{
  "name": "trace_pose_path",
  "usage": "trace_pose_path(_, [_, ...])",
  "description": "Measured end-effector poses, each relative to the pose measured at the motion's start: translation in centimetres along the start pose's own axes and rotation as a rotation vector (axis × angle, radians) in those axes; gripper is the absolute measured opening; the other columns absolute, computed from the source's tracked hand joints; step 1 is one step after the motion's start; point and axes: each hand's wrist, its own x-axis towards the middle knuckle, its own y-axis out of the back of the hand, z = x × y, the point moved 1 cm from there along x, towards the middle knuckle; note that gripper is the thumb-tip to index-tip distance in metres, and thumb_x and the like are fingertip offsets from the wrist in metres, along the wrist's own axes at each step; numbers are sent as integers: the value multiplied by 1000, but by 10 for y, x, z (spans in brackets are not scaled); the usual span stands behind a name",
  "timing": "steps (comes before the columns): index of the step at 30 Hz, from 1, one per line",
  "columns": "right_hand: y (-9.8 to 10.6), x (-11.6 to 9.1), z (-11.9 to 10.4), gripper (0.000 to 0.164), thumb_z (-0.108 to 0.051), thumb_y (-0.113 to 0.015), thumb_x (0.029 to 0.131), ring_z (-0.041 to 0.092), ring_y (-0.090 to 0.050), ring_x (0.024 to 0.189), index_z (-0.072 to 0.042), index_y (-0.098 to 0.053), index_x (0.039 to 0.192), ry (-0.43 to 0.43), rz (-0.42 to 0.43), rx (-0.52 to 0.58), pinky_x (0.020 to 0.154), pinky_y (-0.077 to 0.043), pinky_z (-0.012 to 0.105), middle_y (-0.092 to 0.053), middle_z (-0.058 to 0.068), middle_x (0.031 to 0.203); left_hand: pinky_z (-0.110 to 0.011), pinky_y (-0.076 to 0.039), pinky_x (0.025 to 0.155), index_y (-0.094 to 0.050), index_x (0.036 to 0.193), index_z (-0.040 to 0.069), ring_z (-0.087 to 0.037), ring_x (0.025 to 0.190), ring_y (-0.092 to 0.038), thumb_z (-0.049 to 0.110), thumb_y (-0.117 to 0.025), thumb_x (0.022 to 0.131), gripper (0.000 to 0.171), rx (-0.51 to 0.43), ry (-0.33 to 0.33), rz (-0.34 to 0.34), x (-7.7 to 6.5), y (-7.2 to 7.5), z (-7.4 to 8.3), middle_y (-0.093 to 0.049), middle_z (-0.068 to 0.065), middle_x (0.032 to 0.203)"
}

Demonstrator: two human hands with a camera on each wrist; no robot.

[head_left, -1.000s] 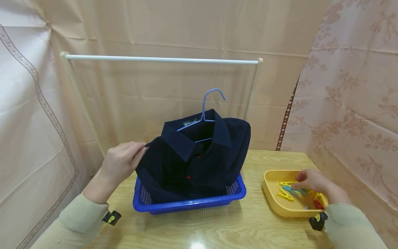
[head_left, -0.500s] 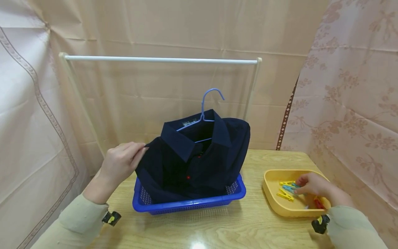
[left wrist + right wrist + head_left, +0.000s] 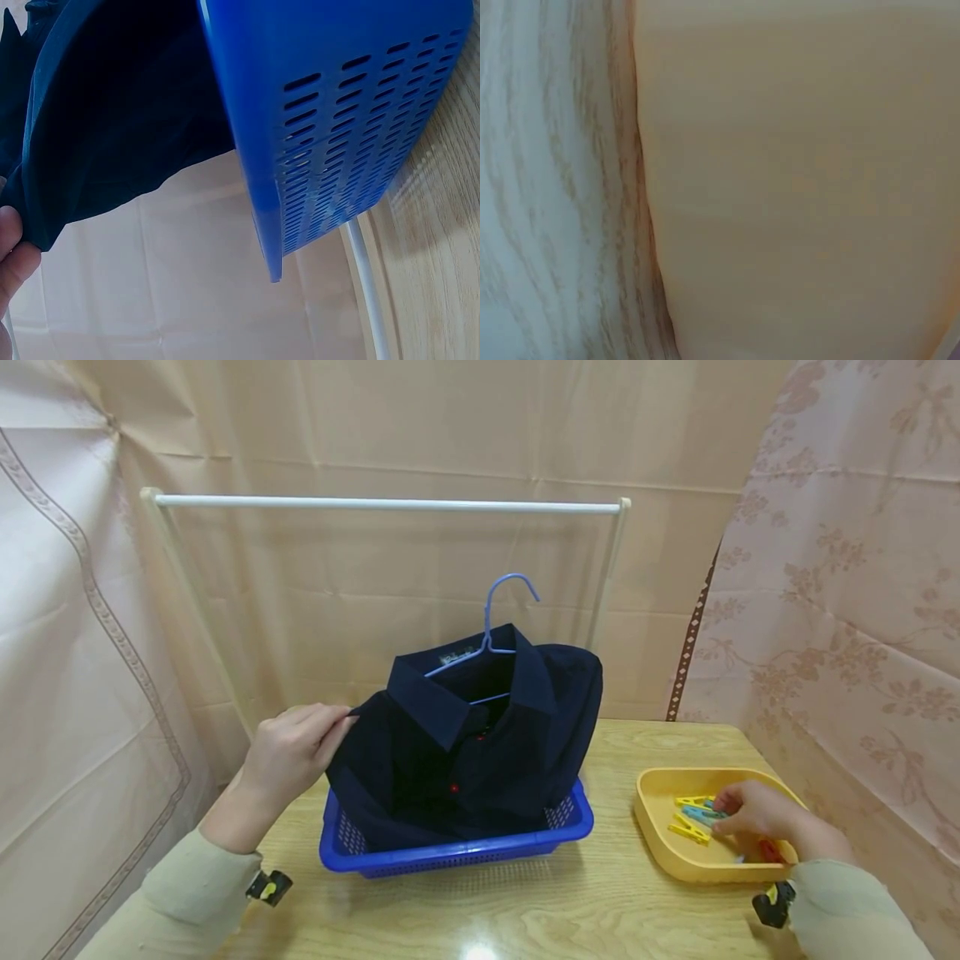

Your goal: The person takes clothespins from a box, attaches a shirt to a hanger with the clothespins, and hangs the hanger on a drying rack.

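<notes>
Close to the table's (image 3: 517, 910) right edge, the yellow tray (image 3: 697, 869) is reached into by the right hand (image 3: 768, 814), the nearer of the 2; the blue clip (image 3: 701, 816) lies left at its fingertips, long axis directed towards them, but whether it is gripped cannot be told. Out of the blue basket (image 3: 457, 852), mid-table, the navy shirt (image 3: 525, 752) on its hanger (image 3: 490, 610) is pinched leftward by the left hand (image 3: 292, 743). Behind, the white rack (image 3: 390, 504) is placed.
</notes>
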Motion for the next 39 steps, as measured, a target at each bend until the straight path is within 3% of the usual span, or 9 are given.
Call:
trace_pose_path(12, [-2, 0, 2, 38, -31, -82, 70, 19, -49, 75, -7, -65, 93, -67, -15, 4, 67, -45, 31, -56, 1, 81, -40, -54, 50, -69, 87, 2, -25, 59, -64, 25, -54, 96, 29, -2, -7, 8, 0, 0, 1, -68, -9, 75])
trace_pose_path(26, [-6, 0, 4, 34, -30, -82, 71, 19, -49, 76, -9, -65, 92, -25, -20, 0, 69, -44, 33, -56, 1, 81, -37, -54, 49, -68, 87, 3, -23, 57, -63, 26, -53, 97, 29, -15, -13, -8, 0, 1, 1, -67, -8, 74])
trace_pose_path(39, [12, -8, -7, 28, -23, -76, 79, 19, -49, 78, -5, -62, 96, -6, 3, 54, 66, -46, 29, -57, 3, 85, -37, -54, 49, -68, 88, 2, -22, 57, -63, 27, -52, 97, 31, -7, -9, -14, 0, 2, 1, -67, -8, 75])
